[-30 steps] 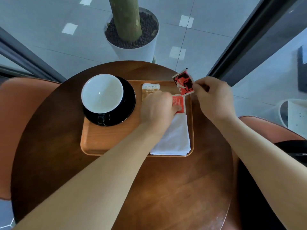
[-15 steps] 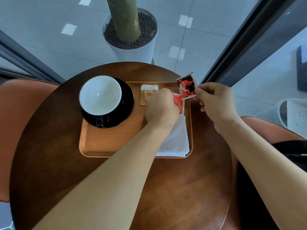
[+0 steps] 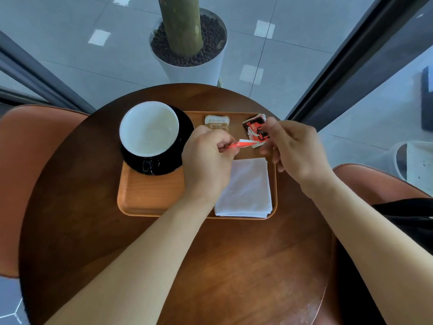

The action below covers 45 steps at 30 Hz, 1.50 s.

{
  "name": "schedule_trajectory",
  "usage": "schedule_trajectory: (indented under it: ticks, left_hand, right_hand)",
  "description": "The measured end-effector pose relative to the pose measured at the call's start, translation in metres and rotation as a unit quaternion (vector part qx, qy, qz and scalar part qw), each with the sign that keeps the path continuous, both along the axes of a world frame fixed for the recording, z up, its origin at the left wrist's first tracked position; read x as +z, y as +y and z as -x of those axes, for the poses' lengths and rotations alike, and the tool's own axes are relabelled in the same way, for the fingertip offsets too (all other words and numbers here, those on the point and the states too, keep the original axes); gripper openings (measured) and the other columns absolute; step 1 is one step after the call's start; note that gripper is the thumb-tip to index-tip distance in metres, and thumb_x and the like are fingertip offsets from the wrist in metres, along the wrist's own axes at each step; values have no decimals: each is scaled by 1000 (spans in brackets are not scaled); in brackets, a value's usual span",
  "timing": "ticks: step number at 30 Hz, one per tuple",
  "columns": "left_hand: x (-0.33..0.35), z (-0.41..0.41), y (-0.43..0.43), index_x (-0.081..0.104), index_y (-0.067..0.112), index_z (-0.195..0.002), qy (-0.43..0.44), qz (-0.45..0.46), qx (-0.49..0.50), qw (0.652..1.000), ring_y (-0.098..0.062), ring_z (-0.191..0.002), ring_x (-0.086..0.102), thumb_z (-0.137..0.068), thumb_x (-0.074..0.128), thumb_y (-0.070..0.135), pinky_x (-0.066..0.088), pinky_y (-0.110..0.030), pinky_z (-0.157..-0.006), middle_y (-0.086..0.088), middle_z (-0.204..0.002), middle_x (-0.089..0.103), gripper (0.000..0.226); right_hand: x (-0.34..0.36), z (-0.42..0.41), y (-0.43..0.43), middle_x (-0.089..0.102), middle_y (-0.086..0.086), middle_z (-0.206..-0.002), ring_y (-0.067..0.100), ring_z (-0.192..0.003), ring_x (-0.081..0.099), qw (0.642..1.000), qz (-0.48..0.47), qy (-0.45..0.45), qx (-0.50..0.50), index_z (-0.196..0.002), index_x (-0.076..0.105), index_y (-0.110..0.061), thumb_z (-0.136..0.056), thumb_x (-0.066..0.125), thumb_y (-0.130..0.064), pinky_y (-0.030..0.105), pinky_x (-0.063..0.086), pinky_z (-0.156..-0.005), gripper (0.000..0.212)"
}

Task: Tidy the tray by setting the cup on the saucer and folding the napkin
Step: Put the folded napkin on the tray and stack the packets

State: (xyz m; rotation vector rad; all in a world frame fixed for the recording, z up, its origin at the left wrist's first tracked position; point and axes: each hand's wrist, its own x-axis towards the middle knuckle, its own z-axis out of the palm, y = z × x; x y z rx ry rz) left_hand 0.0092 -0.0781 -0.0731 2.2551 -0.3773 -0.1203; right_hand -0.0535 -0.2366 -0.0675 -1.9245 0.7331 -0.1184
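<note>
We see the left hand [image 3: 207,160] pinching a red packet [image 3: 241,144], the right hand [image 3: 293,151] pinching a red-black packet [image 3: 255,131]; cup [image 3: 148,127] sits on saucer [image 3: 185,137], folded napkin [image 3: 246,188] on tray [image 3: 150,195].

White cup [image 3: 148,127], black saucer [image 3: 180,158], white napkin [image 3: 246,188].

Two bare hands work over a wooden tray [image 3: 145,195] on a round dark-wood table [image 3: 234,266]. Left hand [image 3: 206,163] pinches a thin red packet [image 3: 239,144] edge-on; right hand [image 3: 295,151] pinches a red-and-black packet [image 3: 254,131] just beside it, both raised above the tray's far right. White cup [image 3: 148,129] sits on black saucer [image 3: 168,160], tray's left. Folded white napkin [image 3: 246,188] lies flat at right w/ a tan sachet [image 3: 216,121] near the far edge. White planter [image 3: 194,71] stands on the floor beyond.
</note>
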Motion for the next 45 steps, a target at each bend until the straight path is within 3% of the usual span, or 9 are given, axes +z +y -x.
schedule_trajectory:
  ticks: [3,5,12,16,21,28,36,40,45]
  left_hand:
    - [-4,6,-1,79,10,-90,-51,-5,-59,997,-19,-76,57,-80,79,1,51,-37,-68,-3,-86,60,13]
    - [-8,8,2,79,8,-95,-67,-4,-80,995,-24,-80,62,-82,72,-7,54,-42,-69,-8,-90,65,22]
    - [-25,26,20,72,5,-97,-109,-25,-103,988,-27,-84,62,-85,66,-2,52,-43,-67,-10,-93,66,14]
    - [-38,41,17,68,7,-102,-137,-84,-126,979,-28,-96,55,-89,69,11,49,-39,-77,-11,-103,61,14]
    - [-50,50,19,65,10,-111,-183,-156,-149,959,-29,-106,53,-92,63,24,47,-40,-85,-11,-114,59,23]
    - [-51,50,18,62,8,-112,-171,-148,-132,965,-29,-107,56,-91,62,24,49,-39,-89,-11,-115,61,27]
    - [-52,49,17,57,14,-138,-183,-208,-169,946,-28,-115,53,-94,49,27,46,-42,-89,-8,-143,55,46]
    - [-53,49,17,56,15,-142,-190,-239,-180,935,-26,-115,52,-96,41,30,41,-40,-87,-4,-152,51,51]
    - [-54,49,16,53,15,-144,-185,-262,-178,930,-26,-117,50,-95,40,32,38,-40,-86,-4,-153,50,53]
  right_hand:
    - [2,-1,4,68,0,-58,15,-48,58,992,-123,20,-13,-85,74,-11,-96,66,-33,28,48,-46,26]
    - [0,1,4,69,2,-61,14,-50,59,992,-120,15,-17,-83,75,-14,-90,74,-12,30,50,-49,7]
    - [-2,14,1,72,-7,-71,6,-60,69,999,-22,34,15,-103,73,-19,-86,76,-4,22,56,-52,23]
    - [-4,19,2,69,-3,-86,15,-75,67,996,61,48,52,-113,72,-19,-84,77,-6,37,61,-66,32]
    - [-4,17,4,67,-5,-83,14,-75,65,986,132,51,90,-121,68,-24,-85,73,-6,34,58,-68,41]
    - [-2,-8,0,72,4,-83,24,-71,70,998,56,28,-22,-104,69,-22,-85,70,-6,48,61,-72,24]
    - [-8,-19,-4,64,7,-104,20,-84,55,957,280,81,11,-112,72,-14,-93,65,-21,25,34,-59,22]
    - [-11,-27,-3,62,10,-108,21,-83,53,941,311,128,35,-114,71,-14,-93,67,-33,28,33,-65,29]
    - [-17,-35,-4,71,3,-100,19,-79,59,949,273,156,7,-97,74,-18,-91,69,-31,24,33,-53,16]
